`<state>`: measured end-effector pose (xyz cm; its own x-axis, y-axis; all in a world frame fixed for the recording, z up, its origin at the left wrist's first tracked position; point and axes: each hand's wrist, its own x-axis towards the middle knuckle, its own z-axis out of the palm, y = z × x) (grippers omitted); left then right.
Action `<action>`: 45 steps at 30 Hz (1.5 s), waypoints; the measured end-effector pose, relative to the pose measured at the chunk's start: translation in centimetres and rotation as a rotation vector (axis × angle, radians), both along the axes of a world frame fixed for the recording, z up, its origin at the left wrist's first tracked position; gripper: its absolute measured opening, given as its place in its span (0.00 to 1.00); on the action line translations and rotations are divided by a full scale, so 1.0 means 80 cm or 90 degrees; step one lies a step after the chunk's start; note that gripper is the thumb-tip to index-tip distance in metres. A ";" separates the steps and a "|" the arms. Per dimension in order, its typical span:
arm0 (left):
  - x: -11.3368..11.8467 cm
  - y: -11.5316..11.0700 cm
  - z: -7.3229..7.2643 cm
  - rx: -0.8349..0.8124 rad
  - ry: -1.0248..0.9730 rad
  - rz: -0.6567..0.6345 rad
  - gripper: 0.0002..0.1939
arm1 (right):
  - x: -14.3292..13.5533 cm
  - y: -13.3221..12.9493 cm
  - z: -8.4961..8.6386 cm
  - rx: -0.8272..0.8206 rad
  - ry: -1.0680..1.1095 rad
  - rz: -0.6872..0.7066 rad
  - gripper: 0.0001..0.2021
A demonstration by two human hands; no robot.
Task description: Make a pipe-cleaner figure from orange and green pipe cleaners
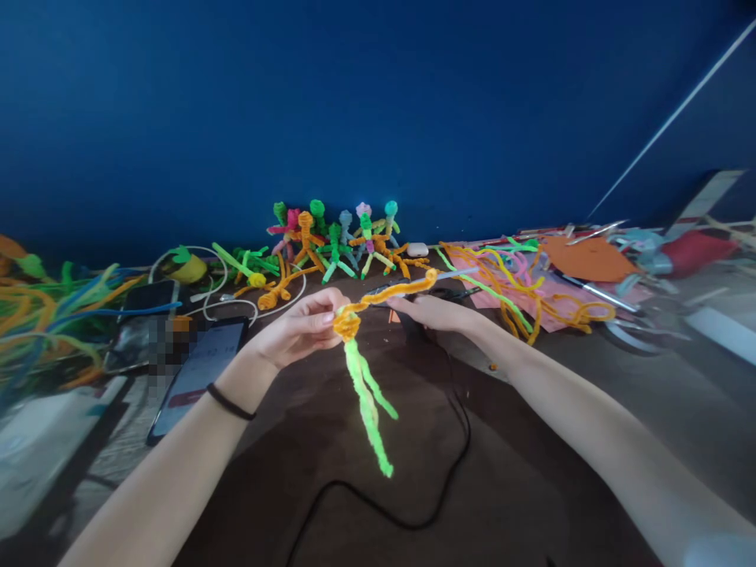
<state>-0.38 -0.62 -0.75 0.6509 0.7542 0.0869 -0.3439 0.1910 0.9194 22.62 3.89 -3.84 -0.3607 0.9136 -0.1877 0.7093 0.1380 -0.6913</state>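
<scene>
My left hand pinches a pipe-cleaner figure between thumb and fingers. Its coiled body is orange; green strands hang down from it, and a twisted orange strand reaches right, ending in a small hook. Behind that strand, my right hand is closed around a dark glue gun, which is partly hidden. A translucent glue stick juts out at its rear. From below the right hand, a black cord loops over the dark tabletop.
Finished pipe-cleaner figures stand along the blue wall. Phones, a white cable and loose pipe cleaners lie left. On the right are more pipe cleaners, orange felt and scissors. A white earbud case sits near the wall.
</scene>
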 end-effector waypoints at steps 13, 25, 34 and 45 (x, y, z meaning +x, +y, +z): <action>0.001 0.001 -0.002 -0.017 0.045 0.065 0.06 | -0.004 -0.015 0.019 0.142 -0.360 -0.050 0.30; 0.016 -0.003 0.004 0.104 0.314 0.144 0.09 | -0.001 -0.035 0.068 0.251 0.232 -0.012 0.17; 0.019 -0.007 0.008 0.154 0.316 0.162 0.09 | -0.016 -0.054 0.065 0.187 0.242 0.156 0.07; 0.018 -0.010 0.007 0.134 0.151 0.080 0.06 | -0.013 -0.049 0.070 0.035 0.340 0.229 0.08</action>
<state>1.05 -1.42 -0.20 0.5753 0.8109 0.1068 -0.1244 -0.0424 0.9913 21.62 -0.01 1.77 -0.6773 0.7210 0.1466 0.1721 0.3489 -0.9212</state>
